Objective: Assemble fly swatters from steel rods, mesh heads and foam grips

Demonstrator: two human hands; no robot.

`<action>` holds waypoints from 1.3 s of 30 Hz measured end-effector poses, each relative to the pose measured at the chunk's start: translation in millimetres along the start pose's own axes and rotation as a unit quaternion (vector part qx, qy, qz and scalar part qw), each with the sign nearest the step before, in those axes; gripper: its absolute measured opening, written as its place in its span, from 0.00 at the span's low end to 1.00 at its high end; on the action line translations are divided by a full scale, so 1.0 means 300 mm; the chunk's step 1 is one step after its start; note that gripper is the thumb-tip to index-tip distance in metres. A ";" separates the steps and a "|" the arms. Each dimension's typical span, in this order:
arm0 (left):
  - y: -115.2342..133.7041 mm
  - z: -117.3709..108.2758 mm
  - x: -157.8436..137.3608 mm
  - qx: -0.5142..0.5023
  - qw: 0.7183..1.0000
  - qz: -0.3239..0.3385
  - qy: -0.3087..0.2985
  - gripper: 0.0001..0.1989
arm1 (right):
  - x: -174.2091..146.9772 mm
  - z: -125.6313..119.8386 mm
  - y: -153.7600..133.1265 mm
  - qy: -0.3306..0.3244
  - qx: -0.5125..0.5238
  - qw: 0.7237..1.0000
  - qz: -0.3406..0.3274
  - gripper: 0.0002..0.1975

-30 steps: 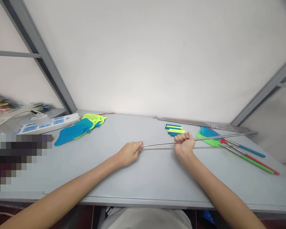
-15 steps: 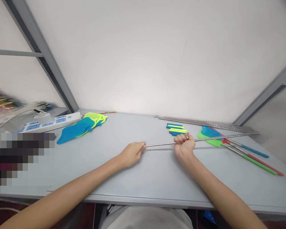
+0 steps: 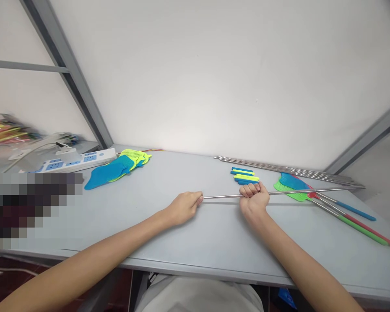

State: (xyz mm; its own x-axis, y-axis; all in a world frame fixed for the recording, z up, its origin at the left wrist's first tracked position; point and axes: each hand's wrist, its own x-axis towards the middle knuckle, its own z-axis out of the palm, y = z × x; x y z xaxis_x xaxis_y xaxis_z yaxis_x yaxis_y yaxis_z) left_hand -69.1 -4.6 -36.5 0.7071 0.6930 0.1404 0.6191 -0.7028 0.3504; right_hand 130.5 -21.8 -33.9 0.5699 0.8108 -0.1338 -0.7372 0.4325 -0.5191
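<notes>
A thin metal rod (image 3: 222, 196) runs nearly level above the table, its far end out to the right. My left hand (image 3: 186, 208) pinches its left end, and my right hand (image 3: 255, 201) wraps round it further along. Just behind the right hand lie several short blue and yellow handle sleeves (image 3: 246, 177). To the right, beneath the rod, rest fly swatters with a blue head (image 3: 292, 180), a green head (image 3: 290, 190) and a red one mostly hidden; their coloured handles (image 3: 362, 228) point toward the right front.
Several metal rods (image 3: 289, 169) lie along the wall at the back right. Loose blue and yellow swatter heads (image 3: 112, 170) are piled at the left, beside a white power strip (image 3: 84, 161). Grey frame posts (image 3: 84, 97) flank the wall. A pixelated patch covers the lower left.
The camera view has turned slightly, so the scene sits a little further right. Both hands keep hold of the rod, with little visible movement along it.
</notes>
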 end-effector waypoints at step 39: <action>0.008 0.010 -0.005 -0.021 1.000 0.000 0.002 0.10 | -0.029 -0.009 0.033 0.014 0.009 1.000 0.024 0.14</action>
State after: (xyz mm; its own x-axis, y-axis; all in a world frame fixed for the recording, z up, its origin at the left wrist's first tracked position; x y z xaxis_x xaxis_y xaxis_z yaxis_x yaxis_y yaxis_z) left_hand -67.7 -7.9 -38.5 0.7053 0.6942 0.1437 0.6049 -0.6950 0.3888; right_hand 119.2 -25.6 -40.2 0.5430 0.8195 -0.1831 -0.7708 0.4000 -0.4958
